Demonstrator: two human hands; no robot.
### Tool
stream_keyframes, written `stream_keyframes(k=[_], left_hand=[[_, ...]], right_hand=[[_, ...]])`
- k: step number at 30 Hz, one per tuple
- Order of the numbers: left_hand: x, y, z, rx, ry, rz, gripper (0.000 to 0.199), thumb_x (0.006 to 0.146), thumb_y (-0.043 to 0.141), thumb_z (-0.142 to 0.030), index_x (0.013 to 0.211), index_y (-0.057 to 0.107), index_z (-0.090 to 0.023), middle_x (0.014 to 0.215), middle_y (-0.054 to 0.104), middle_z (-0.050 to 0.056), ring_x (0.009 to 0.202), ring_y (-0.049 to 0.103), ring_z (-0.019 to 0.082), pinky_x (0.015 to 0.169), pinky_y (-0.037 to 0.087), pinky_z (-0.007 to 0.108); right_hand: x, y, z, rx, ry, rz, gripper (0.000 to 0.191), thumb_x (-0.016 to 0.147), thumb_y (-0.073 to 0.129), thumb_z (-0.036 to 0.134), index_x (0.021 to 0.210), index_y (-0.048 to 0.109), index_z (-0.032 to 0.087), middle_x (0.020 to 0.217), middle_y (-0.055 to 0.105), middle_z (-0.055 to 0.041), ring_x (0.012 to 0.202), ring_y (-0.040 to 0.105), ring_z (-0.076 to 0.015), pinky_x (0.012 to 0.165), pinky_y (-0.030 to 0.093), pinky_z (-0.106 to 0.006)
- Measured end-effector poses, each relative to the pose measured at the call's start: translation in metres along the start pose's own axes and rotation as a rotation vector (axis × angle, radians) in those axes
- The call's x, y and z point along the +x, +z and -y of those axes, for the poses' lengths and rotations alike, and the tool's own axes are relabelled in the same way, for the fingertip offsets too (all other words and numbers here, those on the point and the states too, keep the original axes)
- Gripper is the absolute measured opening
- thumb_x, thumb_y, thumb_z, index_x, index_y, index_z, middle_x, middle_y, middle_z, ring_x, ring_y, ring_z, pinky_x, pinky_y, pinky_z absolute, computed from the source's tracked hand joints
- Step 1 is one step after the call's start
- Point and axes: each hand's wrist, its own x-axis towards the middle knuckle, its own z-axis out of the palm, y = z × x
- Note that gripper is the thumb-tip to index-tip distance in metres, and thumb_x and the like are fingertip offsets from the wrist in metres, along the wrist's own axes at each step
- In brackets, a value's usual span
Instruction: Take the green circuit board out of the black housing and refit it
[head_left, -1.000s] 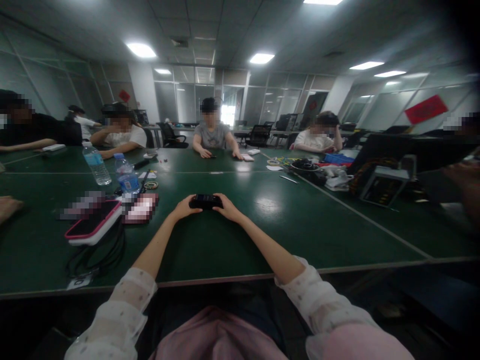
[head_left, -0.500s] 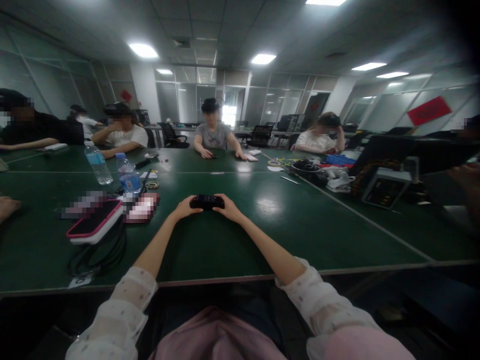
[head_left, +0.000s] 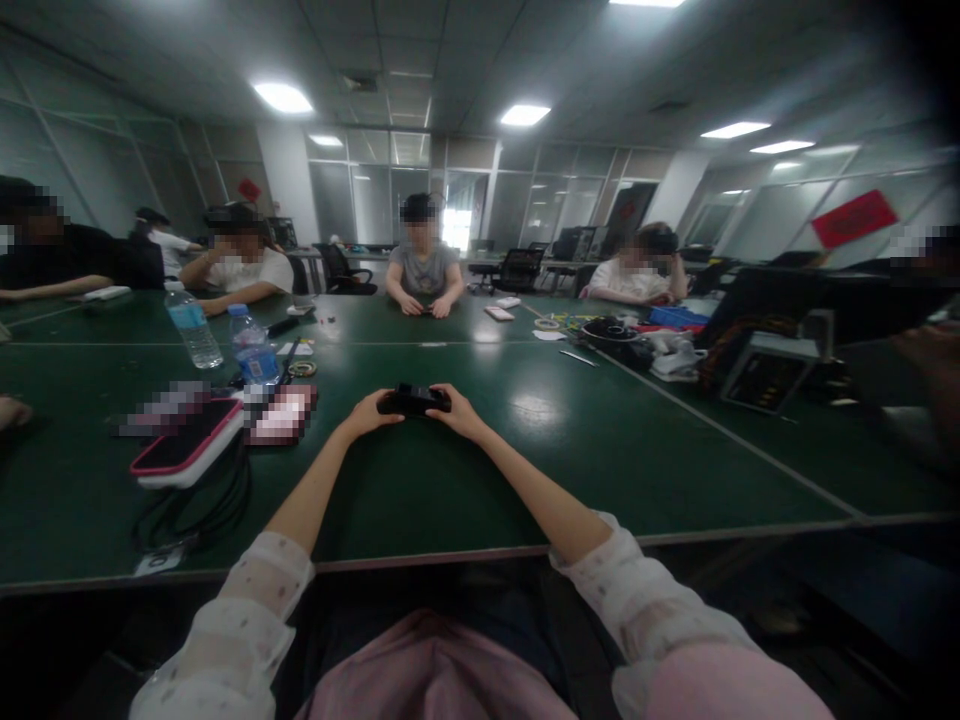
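Note:
A small black oblong object (head_left: 414,401) is at the middle of the green table, between my two hands. Its exact kind does not show; a raised dark part stands on its upper left. My left hand (head_left: 373,412) closes on the left end, thumb along the near side. On the right end, my right hand (head_left: 455,411) grips it the same way, with fingers at the back. Whether the object rests on the green tabletop (head_left: 435,490) or is held just above it, I cannot tell.
On the left are a pink-rimmed white device (head_left: 187,440), black cables (head_left: 199,505), a pink object (head_left: 283,415) and two water bottles (head_left: 255,350). A pen (head_left: 578,357), cluttered cables (head_left: 615,335) and a metal power supply box (head_left: 772,370) are to the right. Several people sit around the table.
The black object's upper face looks tilted differently, and its light markings no longer show. Both my hands keep hold of it. The person opposite has drawn both hands together.

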Motion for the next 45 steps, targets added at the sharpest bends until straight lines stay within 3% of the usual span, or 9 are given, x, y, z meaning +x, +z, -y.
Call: stream_keyframes(k=[11, 15, 19, 24, 29, 33, 39, 45], left_hand=[[0.004, -0.001, 0.010, -0.019, 0.044, 0.026, 0.070, 0.060, 0.081, -0.045, 0.119, 0.059, -0.015, 0.118, 0.066, 0.013, 0.112, 0.060, 0.029, 0.100, 0.043, 0.044], [0.004, -0.001, 0.008, -0.032, 0.036, 0.026, 0.069, 0.060, 0.082, -0.042, 0.119, 0.060, -0.015, 0.118, 0.066, 0.013, 0.112, 0.060, 0.029, 0.101, 0.042, 0.044], [0.003, -0.001, 0.007, -0.049, 0.052, 0.044, 0.066, 0.061, 0.081, -0.041, 0.119, 0.060, -0.016, 0.121, 0.065, 0.011, 0.114, 0.059, 0.028, 0.103, 0.040, 0.045], [0.002, -0.001, 0.005, -0.055, 0.084, 0.051, 0.063, 0.063, 0.080, -0.040, 0.118, 0.061, -0.016, 0.120, 0.065, 0.011, 0.112, 0.061, 0.027, 0.102, 0.041, 0.044], [0.002, -0.002, 0.004, -0.057, 0.047, 0.049, 0.063, 0.061, 0.081, -0.040, 0.116, 0.062, -0.016, 0.120, 0.065, 0.011, 0.112, 0.060, 0.027, 0.102, 0.041, 0.045], [0.001, -0.003, 0.002, -0.051, 0.062, 0.063, 0.062, 0.062, 0.081, -0.041, 0.116, 0.062, -0.017, 0.119, 0.065, 0.010, 0.111, 0.061, 0.027, 0.101, 0.042, 0.044], [0.002, -0.002, 0.004, -0.042, 0.066, 0.066, 0.062, 0.064, 0.080, -0.040, 0.118, 0.061, -0.017, 0.119, 0.065, 0.011, 0.111, 0.060, 0.027, 0.100, 0.043, 0.043], [0.002, -0.001, 0.004, -0.068, 0.068, 0.062, 0.061, 0.063, 0.081, -0.041, 0.116, 0.062, -0.017, 0.118, 0.066, 0.010, 0.111, 0.061, 0.027, 0.101, 0.042, 0.044]], right_hand=[[0.004, -0.003, 0.000, 0.008, -0.015, -0.046, 0.051, 0.074, 0.071, 0.029, 0.120, 0.050, 0.021, 0.115, 0.061, -0.0069, 0.108, 0.060, -0.0218, 0.096, 0.046, -0.042], [0.009, -0.007, -0.002, 0.047, -0.019, -0.122, 0.051, 0.075, 0.070, 0.033, 0.120, 0.050, 0.021, 0.114, 0.060, -0.0069, 0.107, 0.059, -0.0215, 0.095, 0.048, -0.040], [0.013, -0.017, -0.007, 0.026, 0.003, -0.281, 0.051, 0.075, 0.069, 0.035, 0.120, 0.049, 0.019, 0.114, 0.060, -0.0087, 0.105, 0.059, -0.0234, 0.095, 0.047, -0.041], [0.015, -0.038, -0.019, -0.176, 0.058, -0.570, 0.049, 0.075, 0.065, 0.027, 0.119, 0.047, 0.016, 0.116, 0.057, -0.0132, 0.108, 0.055, -0.0262, 0.099, 0.042, -0.045], [0.009, -0.052, -0.033, -0.357, 0.216, -0.756, 0.046, 0.074, 0.064, 0.022, 0.115, 0.046, 0.014, 0.116, 0.053, -0.0156, 0.111, 0.051, -0.0277, 0.100, 0.040, -0.046], [0.002, -0.052, -0.042, -0.419, 0.307, -0.745, 0.044, 0.073, 0.064, 0.021, 0.113, 0.046, 0.015, 0.116, 0.053, -0.0163, 0.112, 0.049, -0.0295, 0.098, 0.040, -0.047], [-0.001, -0.046, -0.047, -0.507, 0.407, -0.589, 0.047, 0.072, 0.066, 0.017, 0.114, 0.045, 0.014, 0.114, 0.052, -0.0180, 0.111, 0.050, -0.0326, 0.097, 0.040, -0.050], [-0.002, -0.043, -0.045, -0.435, 0.371, -0.677, 0.063, 0.064, 0.075, 0.021, 0.118, 0.043, 0.015, 0.116, 0.048, -0.0179, 0.115, 0.046, -0.0354, 0.100, 0.036, -0.054]])
